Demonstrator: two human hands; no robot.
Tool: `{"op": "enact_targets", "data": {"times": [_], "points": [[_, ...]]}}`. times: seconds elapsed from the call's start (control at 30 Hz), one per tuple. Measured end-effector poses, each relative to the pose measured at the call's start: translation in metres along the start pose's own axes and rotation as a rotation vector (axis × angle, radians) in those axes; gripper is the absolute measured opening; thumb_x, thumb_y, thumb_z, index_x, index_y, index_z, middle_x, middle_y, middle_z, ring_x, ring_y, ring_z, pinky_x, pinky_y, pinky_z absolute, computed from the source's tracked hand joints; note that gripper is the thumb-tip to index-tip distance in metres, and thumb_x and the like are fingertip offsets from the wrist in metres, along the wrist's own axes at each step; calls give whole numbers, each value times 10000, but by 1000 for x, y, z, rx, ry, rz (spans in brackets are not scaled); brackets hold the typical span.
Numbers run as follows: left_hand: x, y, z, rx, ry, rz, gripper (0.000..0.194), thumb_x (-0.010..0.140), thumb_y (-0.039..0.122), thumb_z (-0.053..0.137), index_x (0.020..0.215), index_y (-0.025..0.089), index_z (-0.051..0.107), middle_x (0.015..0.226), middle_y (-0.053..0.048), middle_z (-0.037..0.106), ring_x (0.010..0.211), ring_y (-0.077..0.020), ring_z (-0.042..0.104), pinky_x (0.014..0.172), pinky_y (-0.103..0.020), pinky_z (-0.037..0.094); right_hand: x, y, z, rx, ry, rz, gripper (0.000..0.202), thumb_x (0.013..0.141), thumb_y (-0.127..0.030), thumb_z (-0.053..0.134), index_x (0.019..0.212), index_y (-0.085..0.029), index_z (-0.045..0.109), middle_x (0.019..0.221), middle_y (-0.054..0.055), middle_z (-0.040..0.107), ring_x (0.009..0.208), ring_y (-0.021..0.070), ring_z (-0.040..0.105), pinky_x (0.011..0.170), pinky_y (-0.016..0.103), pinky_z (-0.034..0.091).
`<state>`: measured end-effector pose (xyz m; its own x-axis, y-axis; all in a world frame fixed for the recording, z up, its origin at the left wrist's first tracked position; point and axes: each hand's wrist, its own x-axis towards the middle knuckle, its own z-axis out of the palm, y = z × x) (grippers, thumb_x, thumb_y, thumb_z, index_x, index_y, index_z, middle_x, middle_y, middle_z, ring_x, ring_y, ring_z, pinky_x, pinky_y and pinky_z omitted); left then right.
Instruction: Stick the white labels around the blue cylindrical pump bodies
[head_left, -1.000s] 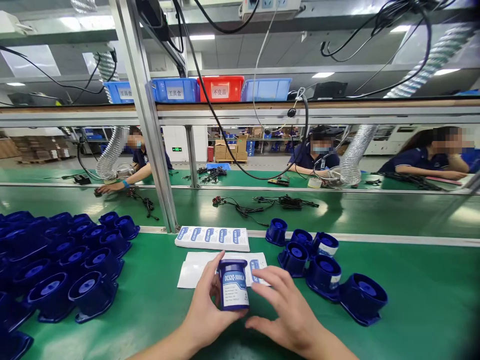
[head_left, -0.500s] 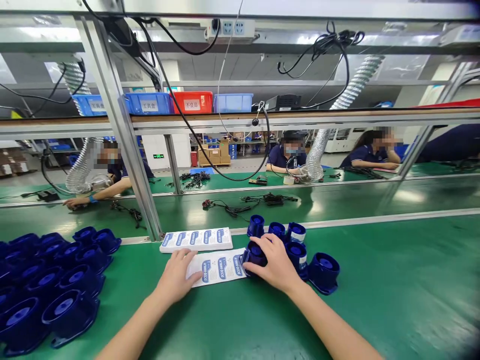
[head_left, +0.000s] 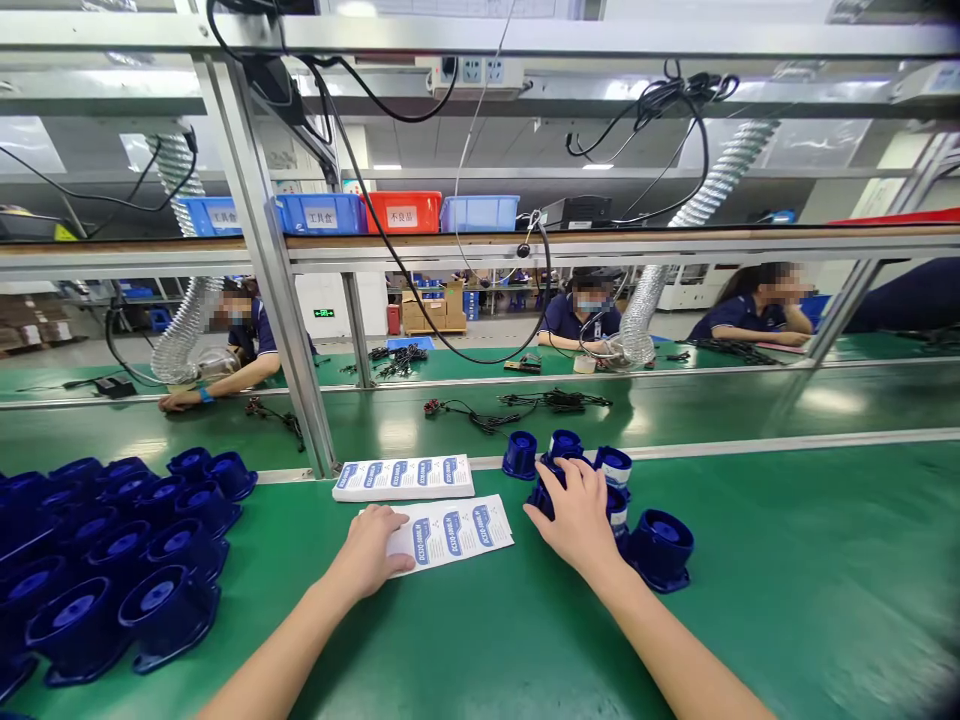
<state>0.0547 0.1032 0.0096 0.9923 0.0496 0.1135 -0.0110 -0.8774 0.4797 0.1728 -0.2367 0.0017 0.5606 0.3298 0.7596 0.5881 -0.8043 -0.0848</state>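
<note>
My left hand [head_left: 373,553] is on the left end of a white label sheet [head_left: 454,533] printed with blue labels, thumb and fingers around its edge. The sheet lies on the green bench. To its right, my right hand [head_left: 576,512] curls over a dark blue, cup-shaped plastic housing [head_left: 541,497], partly hidden under the fingers. More such housings stand close about this hand; one housing [head_left: 660,550] is just right of it, and another housing [head_left: 616,466] behind it bears a white label. Behind the held sheet lies a stack of label sheets [head_left: 403,478].
Many dark blue housings [head_left: 169,612] crowd the bench at left. A metal post [head_left: 274,270] rises behind them. Cables [head_left: 555,400] lie on the far bench, where several people sit. Overhead, a shelf carries blue bins and a red bin [head_left: 405,212]; a black cable loop hangs below.
My right hand has moved right and away from the label sheet, with the blue housing going from the sheet's right end to the group. My left hand stays on the sheet. The view has shifted slightly.
</note>
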Motion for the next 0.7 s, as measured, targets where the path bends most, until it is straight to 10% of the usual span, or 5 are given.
{"op": "enact_targets", "data": {"times": [0.17, 0.37, 0.7], "points": [[-2, 4, 6, -77, 19, 49, 463, 799, 188, 718, 1262, 188, 738, 1077, -90, 767, 1043, -323, 715, 962, -444, 541, 1, -33, -2, 112, -22, -271, 232, 991, -196, 658, 1207, -191, 742, 1360, 167, 628, 1329, 373, 508, 1185, 657, 439], [-6, 14, 14, -163, 69, 243, 375, 876, 162, 622, 1224, 224, 744, 991, -61, 783, 925, -263, 736, 897, -391, 578, -12, -72, 6, 204, -13, -474, 227, 965, -180, 718, 1187, -217, 743, 1288, 144, 685, 1239, 332, 580, 1160, 681, 475], [-16, 17, 28, -234, 168, 535, 373, 1046, 244, 520, 1379, 288, 684, 1112, -98, 809, 1025, -271, 735, 929, -419, 595, -19, -95, -1, 214, 105, -452, 97, 983, -130, 690, 1051, -180, 740, 1279, 139, 691, 1244, 328, 568, 1172, 714, 451]]}}
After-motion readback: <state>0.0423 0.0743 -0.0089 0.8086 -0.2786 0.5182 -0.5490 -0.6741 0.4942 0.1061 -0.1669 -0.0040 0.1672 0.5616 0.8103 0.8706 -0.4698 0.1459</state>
